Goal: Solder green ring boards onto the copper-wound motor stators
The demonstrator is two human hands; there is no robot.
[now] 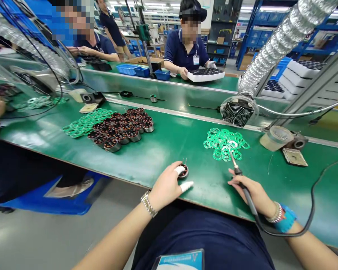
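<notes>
My left hand rests on a single motor stator with copper windings near the table's front edge. White covers wrap two of its fingertips; the thumb points away, while the other fingers lie at the stator's side, partly hidden. A pair of thin wires rises from the stator. In my right hand is a soldering iron, held like a pen, its tip pointing at a loose pile of green ring-shaped circuit boards. The iron's black cord loops down past my right wrist.
Rows of stators stand left, beside more green boards. At right are a fan under a foil duct, a plastic tub, and a soldering-iron stand with a sponge tray. A co-worker opposite holds a white tray.
</notes>
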